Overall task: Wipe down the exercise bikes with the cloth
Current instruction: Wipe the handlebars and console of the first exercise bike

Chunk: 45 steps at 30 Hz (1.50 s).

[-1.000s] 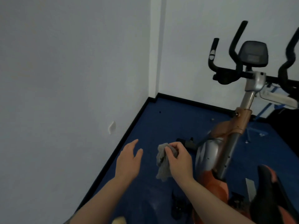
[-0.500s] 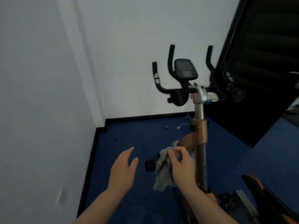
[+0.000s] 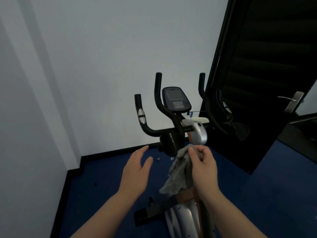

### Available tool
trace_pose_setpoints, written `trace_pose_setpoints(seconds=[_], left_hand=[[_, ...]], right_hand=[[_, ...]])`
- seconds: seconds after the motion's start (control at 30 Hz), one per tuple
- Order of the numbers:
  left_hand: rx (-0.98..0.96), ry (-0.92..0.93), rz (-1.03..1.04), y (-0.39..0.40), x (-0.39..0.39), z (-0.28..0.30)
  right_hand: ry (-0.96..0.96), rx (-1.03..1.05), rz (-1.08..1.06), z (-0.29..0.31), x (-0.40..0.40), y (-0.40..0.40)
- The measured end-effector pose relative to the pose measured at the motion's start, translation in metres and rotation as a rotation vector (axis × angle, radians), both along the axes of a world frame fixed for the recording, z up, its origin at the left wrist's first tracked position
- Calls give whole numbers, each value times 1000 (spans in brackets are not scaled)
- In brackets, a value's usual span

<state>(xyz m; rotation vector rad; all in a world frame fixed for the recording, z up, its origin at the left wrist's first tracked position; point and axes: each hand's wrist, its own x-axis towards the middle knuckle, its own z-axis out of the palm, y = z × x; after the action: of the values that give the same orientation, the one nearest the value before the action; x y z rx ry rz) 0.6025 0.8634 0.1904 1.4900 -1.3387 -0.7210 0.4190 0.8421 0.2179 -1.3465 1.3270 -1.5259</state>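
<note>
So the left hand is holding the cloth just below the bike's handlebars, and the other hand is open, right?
Not quite: the head view shows the right hand gripping the cloth just below the handlebars. The left hand is the open one, holding nothing.

A grey, crumpled cloth (image 3: 178, 172) hangs at lower centre of the frame, just below the exercise bike (image 3: 173, 127), whose black handlebars and console stand upright mid-frame.
</note>
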Motion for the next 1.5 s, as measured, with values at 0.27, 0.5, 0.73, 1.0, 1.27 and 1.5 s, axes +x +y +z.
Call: trace_pose_setpoints(seconds=[0.27,0.5,0.73,1.0,1.27,1.5], left_hand=[[-50,203,52,-87,-11,8],[-34,305,-62,-121,-24,-13],[-49,355,-209,-148,-13,-21],[-51,428,-229,-142,-37,-22],[-39,399,-119,-144,-41,-17],[-94,322,-31,-145,-47,-26]], right_hand=[[419,-146,167,3,40,-102],[551,-185,-54,-61,57,-84],[544,-123,-193,-43,76,-109],[1048,-292,-196,-22,50,-124],[1005,-145,-35,-20,23,-147],[534,92,-38,-59,16,-104]])
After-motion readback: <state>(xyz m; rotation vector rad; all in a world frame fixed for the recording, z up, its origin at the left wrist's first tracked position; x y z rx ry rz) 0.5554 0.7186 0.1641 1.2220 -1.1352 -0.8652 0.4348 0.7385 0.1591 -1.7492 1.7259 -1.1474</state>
